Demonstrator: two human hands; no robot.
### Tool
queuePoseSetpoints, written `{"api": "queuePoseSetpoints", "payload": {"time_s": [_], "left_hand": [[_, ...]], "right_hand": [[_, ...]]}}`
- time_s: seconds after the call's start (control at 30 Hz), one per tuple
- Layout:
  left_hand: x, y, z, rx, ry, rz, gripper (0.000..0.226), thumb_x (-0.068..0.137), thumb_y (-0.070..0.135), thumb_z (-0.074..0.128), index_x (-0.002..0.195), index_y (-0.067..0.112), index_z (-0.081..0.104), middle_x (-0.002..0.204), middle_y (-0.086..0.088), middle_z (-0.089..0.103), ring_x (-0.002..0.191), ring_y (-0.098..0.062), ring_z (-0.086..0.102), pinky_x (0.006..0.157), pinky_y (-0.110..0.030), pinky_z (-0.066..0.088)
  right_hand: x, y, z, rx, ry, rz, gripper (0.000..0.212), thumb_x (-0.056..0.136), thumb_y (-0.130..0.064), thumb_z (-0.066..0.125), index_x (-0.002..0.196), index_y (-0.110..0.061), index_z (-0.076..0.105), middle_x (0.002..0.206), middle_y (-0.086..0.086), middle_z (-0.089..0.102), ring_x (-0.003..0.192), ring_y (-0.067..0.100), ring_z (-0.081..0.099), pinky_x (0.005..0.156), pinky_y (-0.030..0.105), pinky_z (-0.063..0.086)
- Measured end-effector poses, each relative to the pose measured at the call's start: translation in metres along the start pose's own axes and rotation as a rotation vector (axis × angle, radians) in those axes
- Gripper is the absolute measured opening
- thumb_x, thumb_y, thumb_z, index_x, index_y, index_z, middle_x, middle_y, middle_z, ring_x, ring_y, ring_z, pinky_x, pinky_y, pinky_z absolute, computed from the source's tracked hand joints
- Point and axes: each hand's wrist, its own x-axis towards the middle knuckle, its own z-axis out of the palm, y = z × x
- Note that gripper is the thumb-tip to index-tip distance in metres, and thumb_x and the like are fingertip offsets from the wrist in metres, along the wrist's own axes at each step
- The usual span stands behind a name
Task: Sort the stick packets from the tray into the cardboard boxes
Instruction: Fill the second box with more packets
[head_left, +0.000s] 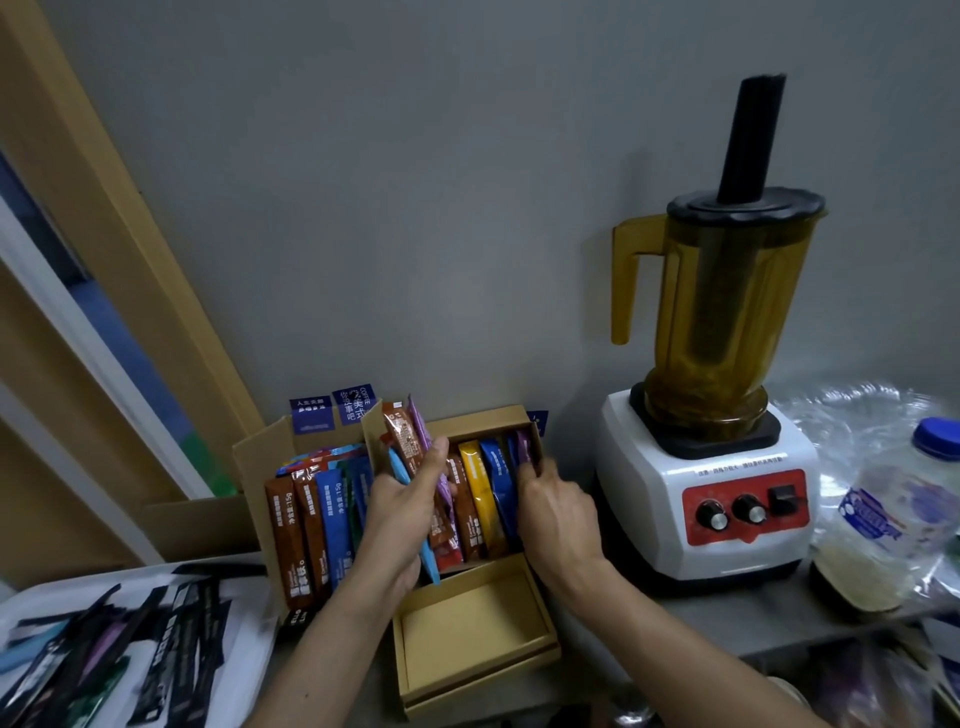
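Observation:
My left hand (402, 512) grips a bundle of stick packets (410, 452), brown, purple and light blue, held upright over the right cardboard box (498, 418). My right hand (553, 512) reaches into that box at its right end, its fingers pinching a purple packet (523, 448) beside blue and yellow ones (480, 488). The left cardboard box (254, 457) holds brown and blue packets (306, 525) standing in a row. A white tray (244, 613) at the lower left carries several more packets, mostly dark ones (156, 649).
An empty cardboard lid (467, 639) lies in front of the right box. A white blender (711, 499) with an amber jug stands to the right. Bottles (904, 514) and clear plastic wrap fill the far right. The grey wall is close behind the boxes.

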Motion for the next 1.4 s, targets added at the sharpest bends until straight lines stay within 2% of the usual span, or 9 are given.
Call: {"api": "queuePoseSetpoints", "payload": {"time_s": [0.23,0.43,0.57,0.77,0.87,1.0,1.13,1.3,1.4], "left_hand": [[0.001,-0.006,-0.003,-0.047,-0.064,-0.041,0.049,0.087,0.046,0.072,0.125,0.017,0.061,0.108,-0.009,0.078,0.097,-0.027,0.076,0.079,-0.044,0.062],[-0.001,-0.004,-0.007,-0.062,-0.217,-0.037,0.04,0.082,0.034,0.074,0.118,0.015,0.074,0.114,-0.009,0.077,0.108,-0.031,0.073,0.099,-0.058,0.054],[-0.004,-0.001,-0.002,-0.065,-0.203,-0.039,0.043,0.079,0.033,0.079,0.117,0.014,0.07,0.104,-0.013,0.079,0.097,-0.032,0.076,0.091,-0.052,0.059],[0.002,0.009,-0.002,-0.116,-0.128,0.093,0.034,0.086,0.02,0.078,0.118,0.023,0.07,0.105,-0.008,0.079,0.096,-0.026,0.077,0.081,-0.045,0.061],[0.003,0.01,0.0,-0.029,-0.115,0.184,0.033,0.085,0.013,0.079,0.116,0.023,0.07,0.105,-0.005,0.079,0.095,-0.023,0.077,0.081,-0.046,0.063],[0.008,0.008,0.002,0.037,-0.064,0.232,0.033,0.084,0.013,0.081,0.113,0.023,0.071,0.103,-0.001,0.079,0.093,-0.019,0.077,0.079,-0.044,0.063],[0.019,0.003,0.006,0.152,-0.041,0.165,0.035,0.081,0.023,0.084,0.111,0.021,0.066,0.101,-0.005,0.078,0.088,-0.02,0.078,0.082,-0.051,0.063],[0.027,0.001,0.014,0.152,-0.014,0.114,0.041,0.079,0.034,0.085,0.111,0.018,0.066,0.1,-0.006,0.078,0.09,-0.023,0.077,0.085,-0.051,0.062],[0.027,-0.003,0.013,0.138,0.0,0.087,0.053,0.077,0.048,0.082,0.113,0.015,0.063,0.098,-0.008,0.078,0.086,-0.022,0.078,0.08,-0.047,0.064]], "right_hand": [[-0.004,0.0,-0.005,0.252,0.052,0.019,0.025,0.104,-0.039,0.056,0.121,-0.022,0.064,0.115,-0.006,0.071,0.096,0.007,0.071,0.073,0.016,0.052],[-0.024,-0.018,-0.031,1.157,-0.168,0.118,0.027,0.091,-0.044,0.072,0.106,-0.021,0.074,0.099,-0.005,0.077,0.095,0.005,0.075,0.076,0.023,0.062],[-0.023,-0.013,-0.032,1.258,-0.18,0.185,0.022,0.089,-0.031,0.08,0.103,-0.016,0.07,0.1,0.003,0.077,0.094,0.015,0.075,0.075,0.029,0.063],[-0.027,0.002,-0.037,1.575,-0.475,0.259,0.018,0.105,-0.013,0.053,0.116,-0.004,0.064,0.108,0.005,0.075,0.085,0.01,0.074,0.07,0.023,0.055],[-0.03,0.003,-0.035,1.537,-0.511,0.252,0.023,0.107,-0.015,0.049,0.121,-0.002,0.062,0.115,0.007,0.074,0.096,0.012,0.075,0.081,0.027,0.059],[-0.028,0.003,-0.034,1.409,-0.349,0.151,0.02,0.103,-0.027,0.06,0.114,-0.012,0.068,0.112,0.001,0.074,0.102,0.01,0.074,0.08,0.027,0.062],[-0.02,0.008,-0.016,0.821,-0.052,0.132,0.019,0.092,-0.037,0.074,0.109,-0.029,0.068,0.103,-0.009,0.073,0.093,0.003,0.072,0.078,0.032,0.065],[-0.015,0.012,-0.006,0.373,0.069,0.078,0.03,0.095,-0.038,0.071,0.12,-0.024,0.063,0.117,-0.006,0.069,0.096,0.01,0.072,0.076,0.028,0.062],[-0.02,0.009,-0.006,0.292,0.086,-0.046,0.033,0.095,-0.037,0.07,0.124,-0.023,0.063,0.129,-0.004,0.062,0.105,0.012,0.07,0.083,0.027,0.061]]}}
